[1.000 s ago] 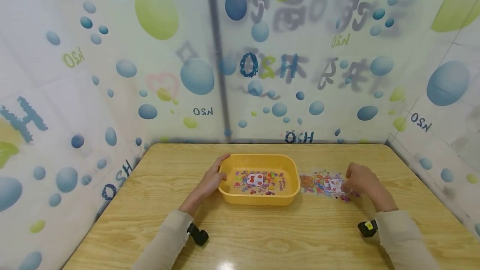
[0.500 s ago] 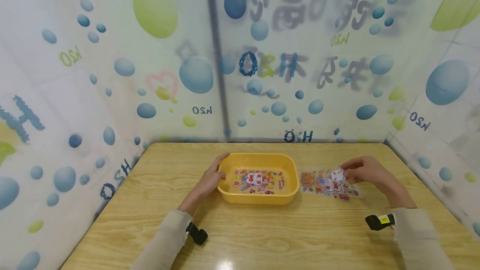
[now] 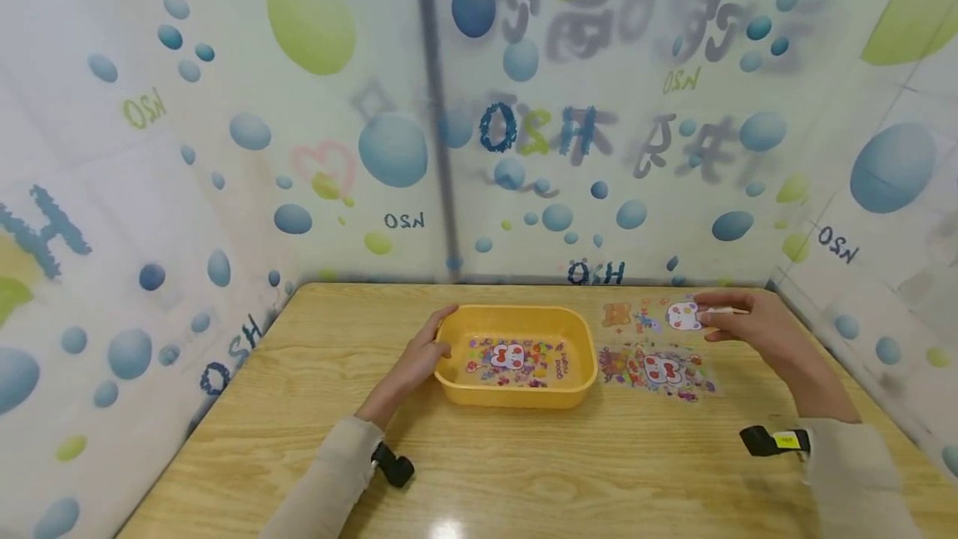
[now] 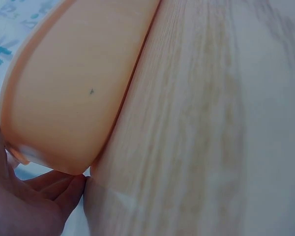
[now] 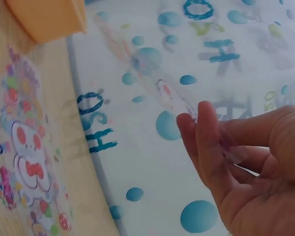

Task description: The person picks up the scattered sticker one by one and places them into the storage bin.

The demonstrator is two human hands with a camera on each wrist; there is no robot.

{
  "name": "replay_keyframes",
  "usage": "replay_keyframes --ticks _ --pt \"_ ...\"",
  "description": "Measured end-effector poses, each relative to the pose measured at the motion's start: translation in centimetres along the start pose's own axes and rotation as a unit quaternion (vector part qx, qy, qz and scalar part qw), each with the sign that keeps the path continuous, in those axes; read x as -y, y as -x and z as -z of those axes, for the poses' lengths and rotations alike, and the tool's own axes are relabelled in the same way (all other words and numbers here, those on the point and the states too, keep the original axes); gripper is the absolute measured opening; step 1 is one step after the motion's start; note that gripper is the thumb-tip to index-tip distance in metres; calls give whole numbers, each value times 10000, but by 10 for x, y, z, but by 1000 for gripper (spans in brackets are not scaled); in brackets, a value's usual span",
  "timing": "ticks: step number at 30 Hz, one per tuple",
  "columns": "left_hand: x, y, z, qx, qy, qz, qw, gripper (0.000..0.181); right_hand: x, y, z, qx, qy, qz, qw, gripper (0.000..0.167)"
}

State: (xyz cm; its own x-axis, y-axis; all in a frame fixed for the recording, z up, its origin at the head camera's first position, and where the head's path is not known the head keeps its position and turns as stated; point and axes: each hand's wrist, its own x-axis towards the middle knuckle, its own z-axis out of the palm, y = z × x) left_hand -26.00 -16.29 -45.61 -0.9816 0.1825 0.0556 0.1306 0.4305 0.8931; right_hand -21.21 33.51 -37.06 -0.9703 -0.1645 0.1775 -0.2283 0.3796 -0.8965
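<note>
A yellow plastic basin point(image 3: 516, 398) stands on the wooden table. My left hand point(image 3: 417, 363) grips its left end, thumb over the rim and fingers outside, as the left wrist view also shows. Inside lies a clear plastic sheet point(image 3: 509, 357) printed with a white cartoon head and small colourful pictures; whether it is one or several I cannot tell. My right hand point(image 3: 756, 327) pinches a similar clear printed sheet point(image 3: 683, 316) by its right end, raised above the table. Below it, clear sheets point(image 3: 662, 368) lie flat just right of the basin.
The wooden table point(image 3: 464, 468) ends at the back against a pale wall covering point(image 3: 636, 165) printed with blue and green bubbles. Similar coverings close in both sides. A black wrist camera point(image 3: 394, 468) sits on the left sleeve and another camera point(image 3: 771, 442) on the right.
My right hand has drawn one clear sheet off those on the table and moved it up, back and slightly right. My left hand and the basin have stayed put.
</note>
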Motion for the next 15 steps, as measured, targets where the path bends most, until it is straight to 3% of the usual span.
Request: replay_keyframes --ticks 3,8,15 --pt "0 0 1 43 32 -4 10000 78 6 1 -1 22 -410 312 9987 29" --pt "0 2 2 16 46 9 10000 77 18 -2 -15 124 -222 551 9982 28" --pt "2 0 1 58 62 44 10000 78 38 -11 -51 626 -95 227 9977 43"
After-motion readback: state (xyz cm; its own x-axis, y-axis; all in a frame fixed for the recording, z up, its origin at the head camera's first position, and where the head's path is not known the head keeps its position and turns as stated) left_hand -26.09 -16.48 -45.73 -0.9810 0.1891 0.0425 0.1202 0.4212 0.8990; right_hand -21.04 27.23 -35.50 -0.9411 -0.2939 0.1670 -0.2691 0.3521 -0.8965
